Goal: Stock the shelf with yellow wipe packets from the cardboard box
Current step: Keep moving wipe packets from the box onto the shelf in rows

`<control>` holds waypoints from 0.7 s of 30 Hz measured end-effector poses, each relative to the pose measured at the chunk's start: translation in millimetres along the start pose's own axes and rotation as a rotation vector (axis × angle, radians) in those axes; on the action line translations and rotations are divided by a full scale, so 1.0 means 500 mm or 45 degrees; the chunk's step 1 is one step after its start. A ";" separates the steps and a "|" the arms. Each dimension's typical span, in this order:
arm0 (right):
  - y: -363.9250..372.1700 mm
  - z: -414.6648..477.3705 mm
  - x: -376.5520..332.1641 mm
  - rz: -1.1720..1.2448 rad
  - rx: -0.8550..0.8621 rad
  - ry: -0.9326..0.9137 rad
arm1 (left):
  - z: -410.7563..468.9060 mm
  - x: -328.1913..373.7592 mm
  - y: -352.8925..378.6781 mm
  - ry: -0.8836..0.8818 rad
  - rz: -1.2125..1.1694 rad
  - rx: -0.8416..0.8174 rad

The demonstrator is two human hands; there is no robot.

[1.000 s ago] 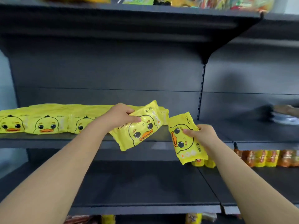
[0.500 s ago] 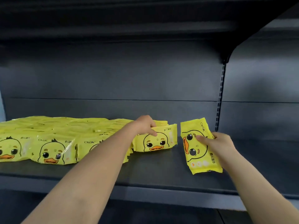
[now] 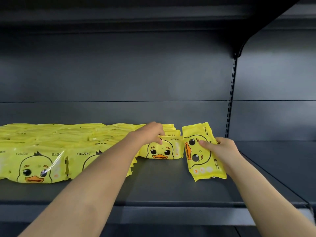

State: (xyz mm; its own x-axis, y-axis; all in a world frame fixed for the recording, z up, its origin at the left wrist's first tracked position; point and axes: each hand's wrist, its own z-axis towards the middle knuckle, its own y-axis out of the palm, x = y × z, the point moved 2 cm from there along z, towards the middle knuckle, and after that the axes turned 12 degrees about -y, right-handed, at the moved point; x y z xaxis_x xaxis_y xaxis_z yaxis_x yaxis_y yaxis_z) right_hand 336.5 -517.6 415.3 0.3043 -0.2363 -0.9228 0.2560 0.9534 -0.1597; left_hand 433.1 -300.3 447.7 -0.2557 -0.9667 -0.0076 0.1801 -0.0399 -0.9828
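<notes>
Yellow wipe packets with a duck face fill the left half of the dark shelf (image 3: 162,190) in rows (image 3: 51,144). My left hand (image 3: 150,134) grips the top of one packet (image 3: 162,150) that stands at the right end of the rows. My right hand (image 3: 220,148) holds a second packet (image 3: 198,151) turned on end, thumb across its front, its lower end touching or just above the shelf right beside the first. The cardboard box is out of view.
The shelf's grey back panel (image 3: 119,74) rises behind the packets. A slotted upright (image 3: 230,100) and bracket (image 3: 242,47) divide this bay from the bare shelf (image 3: 282,159) to the right. Another shelf hangs overhead.
The view has dropped closer to the shelf. My left hand has set its packet down at the row's end; my right hand has brought its packet in beside it.
</notes>
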 end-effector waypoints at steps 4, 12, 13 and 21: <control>0.001 -0.002 -0.010 -0.062 -0.013 -0.022 | -0.007 -0.007 -0.008 0.012 -0.025 0.036; 0.003 -0.003 -0.028 -0.126 -0.090 -0.057 | -0.008 0.001 -0.026 -0.049 0.161 -0.052; 0.003 -0.001 -0.032 -0.146 -0.108 -0.066 | -0.011 0.000 -0.029 -0.069 0.131 -0.030; 0.055 0.034 -0.098 -0.535 -0.426 -0.242 | -0.081 -0.096 -0.105 -0.248 0.182 0.047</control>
State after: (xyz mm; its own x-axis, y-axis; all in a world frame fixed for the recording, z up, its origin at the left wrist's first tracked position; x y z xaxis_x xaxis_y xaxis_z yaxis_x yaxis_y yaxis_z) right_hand 344.2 -483.1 462.3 0.4069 -0.6080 -0.6817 0.0955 0.7705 -0.6302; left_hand 397.6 -241.5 492.3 -0.0382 -0.9935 -0.1070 0.2366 0.0950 -0.9669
